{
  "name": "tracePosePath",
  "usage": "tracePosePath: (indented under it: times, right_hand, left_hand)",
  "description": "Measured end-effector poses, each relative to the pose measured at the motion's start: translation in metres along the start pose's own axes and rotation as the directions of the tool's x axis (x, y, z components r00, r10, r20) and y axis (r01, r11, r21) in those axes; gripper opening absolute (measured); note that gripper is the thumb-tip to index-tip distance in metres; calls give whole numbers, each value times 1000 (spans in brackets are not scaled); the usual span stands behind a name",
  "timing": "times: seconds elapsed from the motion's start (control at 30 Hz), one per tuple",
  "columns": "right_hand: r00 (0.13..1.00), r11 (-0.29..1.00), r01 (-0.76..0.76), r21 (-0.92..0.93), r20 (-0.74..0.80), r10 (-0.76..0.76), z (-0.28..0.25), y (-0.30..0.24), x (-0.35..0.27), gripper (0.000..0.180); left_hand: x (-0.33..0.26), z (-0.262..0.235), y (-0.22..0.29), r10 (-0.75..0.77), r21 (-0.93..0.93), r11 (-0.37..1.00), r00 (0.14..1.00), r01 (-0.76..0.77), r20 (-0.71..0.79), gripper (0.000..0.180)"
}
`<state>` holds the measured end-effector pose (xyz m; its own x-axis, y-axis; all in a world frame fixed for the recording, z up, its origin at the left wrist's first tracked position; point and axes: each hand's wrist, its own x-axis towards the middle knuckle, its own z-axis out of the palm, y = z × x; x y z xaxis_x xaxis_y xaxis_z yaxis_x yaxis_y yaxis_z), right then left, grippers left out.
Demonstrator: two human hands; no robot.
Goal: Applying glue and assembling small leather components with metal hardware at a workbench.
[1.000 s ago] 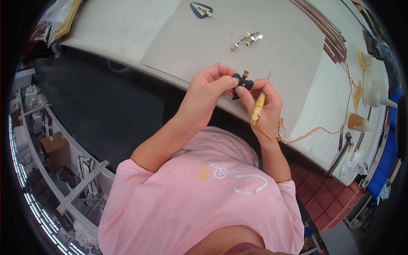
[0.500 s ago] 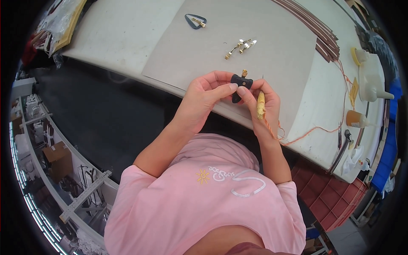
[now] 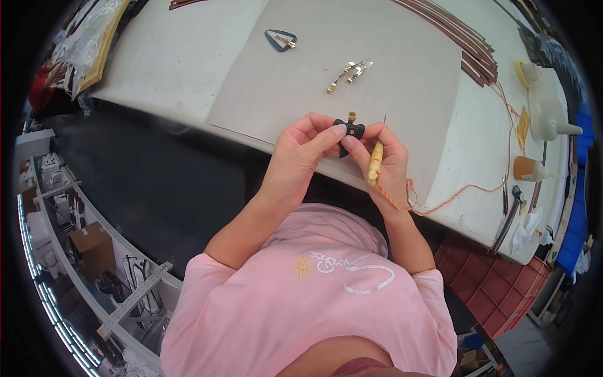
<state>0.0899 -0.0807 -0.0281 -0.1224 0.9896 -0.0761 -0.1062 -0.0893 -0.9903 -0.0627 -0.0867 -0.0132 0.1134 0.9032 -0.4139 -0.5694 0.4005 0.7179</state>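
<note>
Just over the table's near edge, both my hands pinch a small black piece (image 3: 352,131) that looks like leather, with a gold metal fitting (image 3: 352,117) rising from its far end. My left hand (image 3: 301,147) grips its left side between thumb and fingers. On the other side, my right hand (image 3: 386,151) pinches it with thumb and forefinger. That same hand also keeps a yellow-handled awl (image 3: 375,164) in its palm, its thin point sticking out past the fingers. An orange twisted cord (image 3: 452,200) trails from the handle. Farther off lie several gold and silver metal fittings (image 3: 349,75).
A dark triangular piece (image 3: 281,40) with a gold fitting lies on the grey board (image 3: 251,100). Brown strips (image 3: 452,31) are stacked at the far right. Bottles, one amber (image 3: 526,168), and a hammer-like tool (image 3: 507,220) line the right side. A red crate (image 3: 487,283) stands below.
The black piece has tilted slightly in my fingers, and the awl handle leans a little more. Both hands keep their hold. The whole view has shifted a little.
</note>
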Motion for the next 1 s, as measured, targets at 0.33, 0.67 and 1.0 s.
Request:
tracePosePath:
  times: [0.33, 0.67, 1.0]
  right_hand:
    - [1000, 998, 7, -63, 27, -6, 3, -1, -2, 14]
    - [999, 999, -2, -44, 36, 3, 4, -5, -2, 13]
    - [1000, 1000, -27, 6, 7, 27, 0, -3, 2, 12]
  left_hand:
    - [2, -2, -5, -3, -93, 996, 999, -1, -38, 6]
    - [2, -5, -2, -29, -100, 995, 1000, 29, -5, 8]
    - [-1, -5, 0, 5, -61, 998, 999, -2, 50, 16]
